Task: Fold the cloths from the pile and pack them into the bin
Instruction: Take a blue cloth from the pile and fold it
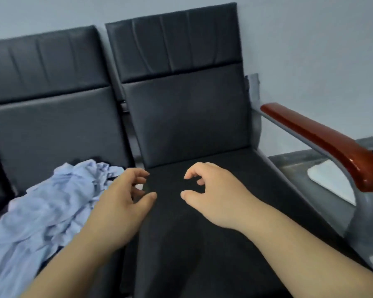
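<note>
Pale-blue cloths [41, 211]: crumpled in a loose, creased heap on the left-hand seat, running from the bottom-left corner up toward the backrest; your left forearm crosses their near edge.
Left hand [125, 203]: yours hovers at the cloths' right edge, fingers loosely curled, thumb out, nothing held.
Right hand [211, 196]: just beside the left, apart from it, fingers bent with thumb and forefinger not quite meeting, gripping nothing you can see.
Black seat [202, 244]: under both hands, dark and faintly creased.
Dark item [84, 160]: peeks out behind the heap; too hidden to identify.
Armrest [323, 143]: glossy red-brown wood on a grey frame, to your right.
Backrests [181, 72]: two black padded panels against a pale wall.
</note>
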Tool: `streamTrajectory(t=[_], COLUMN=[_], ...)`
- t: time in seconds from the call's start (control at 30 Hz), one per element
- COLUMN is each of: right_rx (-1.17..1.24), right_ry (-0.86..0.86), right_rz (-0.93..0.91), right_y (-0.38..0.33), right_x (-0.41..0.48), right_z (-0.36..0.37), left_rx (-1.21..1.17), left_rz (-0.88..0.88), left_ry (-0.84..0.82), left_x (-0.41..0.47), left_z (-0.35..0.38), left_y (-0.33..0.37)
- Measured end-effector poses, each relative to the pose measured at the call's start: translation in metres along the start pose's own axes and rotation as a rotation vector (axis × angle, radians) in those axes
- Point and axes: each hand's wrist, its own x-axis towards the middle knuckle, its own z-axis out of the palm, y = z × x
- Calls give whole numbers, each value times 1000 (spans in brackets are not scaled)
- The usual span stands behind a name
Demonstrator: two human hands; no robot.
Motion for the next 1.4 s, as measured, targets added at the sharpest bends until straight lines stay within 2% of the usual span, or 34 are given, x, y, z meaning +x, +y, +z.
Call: streamTrajectory(t=[0.2,0.4,0.63,0.7,0.8,0.83,0.9,1.0,1.1,1.2,1.27,1.4], right_rx=[-11,-68,-54,-67,-115,-126,-107,38,285,483,510,375], right_ry=[-207,-350,-515,-580,-676,-691,-690,-681,-684,-815,-803,-638], right_rz=[-169,-217,-252,-260,-252,-248,-230,-141,4,104,93,-20], right_y=[-100,-142,-165,-166,-166,-164,-159,-152,-146,-145,-144,-146], right_x=[71,106,126,124,116,114,111,111,108,104,102,106], right_z=[110,201,293,312,335,339,342,333,316,296,285,256], left_rx=[12,96,233,304,482,549,599,448,57,-273,-355,-570], left_rz=[-249,-457,-605,-709,-856,-849,-806,-732,-603,-475,-446,-470], left_ry=[164,172,69,-6,-216,-251,-221,-119,46,149,178,209], left_x=[-10,-21,-39,-43,-48,-48,-47,-44,-43,-41,-40,-37], left_z=[-108,-156,-176,-175,-164,-160,-154,-152,-152,-150,-149,-146], left_y=[-110,-189,-245,-257,-275,-281,-287,-284,-258,-231,-224,-219])
